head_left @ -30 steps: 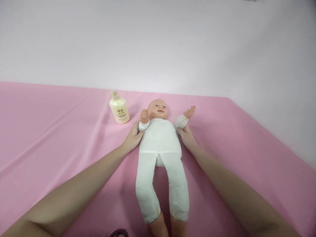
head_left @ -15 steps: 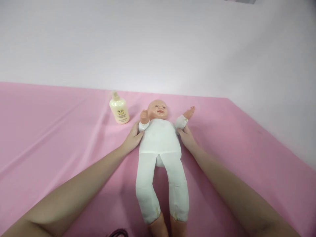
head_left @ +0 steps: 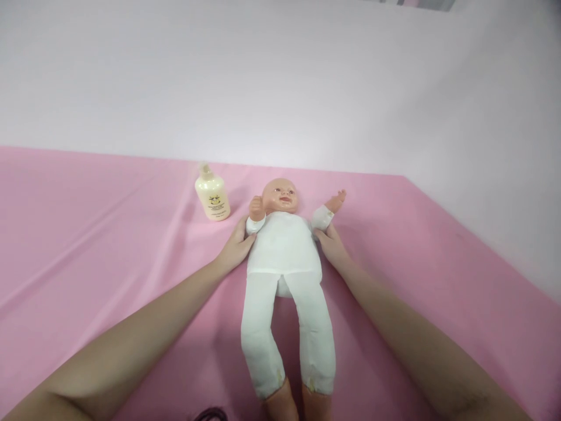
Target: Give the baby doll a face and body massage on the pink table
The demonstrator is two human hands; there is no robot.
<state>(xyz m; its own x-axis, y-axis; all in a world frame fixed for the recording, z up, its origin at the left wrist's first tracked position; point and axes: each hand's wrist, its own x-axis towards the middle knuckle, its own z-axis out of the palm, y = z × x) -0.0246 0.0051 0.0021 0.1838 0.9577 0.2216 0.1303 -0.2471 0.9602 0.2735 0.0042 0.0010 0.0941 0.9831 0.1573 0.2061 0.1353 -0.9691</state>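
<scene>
A baby doll (head_left: 284,245) with a white cloth body lies on its back, head away from me and legs toward me. My left hand (head_left: 239,241) grips its side and arm at the left, thumb on the white cloth. On the opposite side my right hand (head_left: 331,241) holds the doll below its raised arm, the thumb showing in front. Most fingers of both hands are hidden behind the doll. Its feet run out of the bottom of the view.
A pale yellow pump bottle (head_left: 213,196) stands left of the doll's head. Pink cloth (head_left: 131,234) with some creases covers the table. Behind it is a white surface (head_left: 263,82). A dark looped thing (head_left: 211,414) shows at the bottom edge.
</scene>
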